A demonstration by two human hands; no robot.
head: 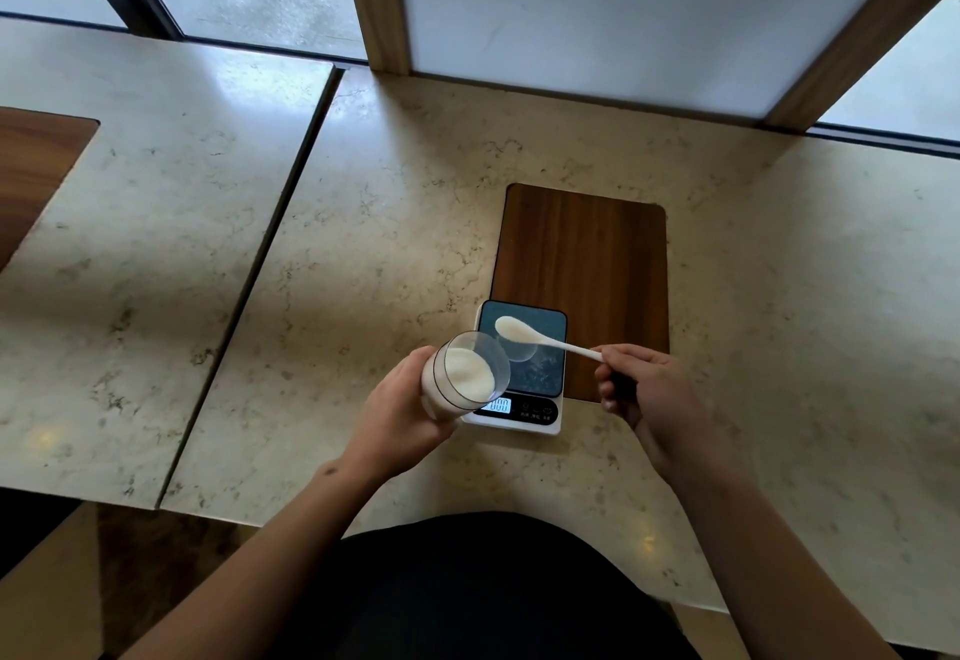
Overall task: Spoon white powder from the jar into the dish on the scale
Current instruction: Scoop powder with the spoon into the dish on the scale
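A: Where are we on the scoop?

B: Left hand (402,402) is wrapped around the jar (462,373), tipped with its mouth toward the scale (519,373); white powder (467,371) sits inside. Right hand (641,384) pinches the spoon (540,340) by the handle tip, fingers closed on it.

A: Spoon axis?

B: Runs from the right hand out to the left. The bowl hangs over the scale's far-left corner, just beyond the jar rim and clear of it. We can't tell whether it's loaded.

A: Dish?

B: Clear dish (522,350), faint, on the scale platform directly under the spoon bowl. The scale sits near the bench (363,244) front edge, overlapping the wood inlay (587,254).

A: So what decides the next move?

B: Bowl to dish is a short drop, and bowl to jar mouth a short pull back toward us. We think the right hand does either; the left only holds.
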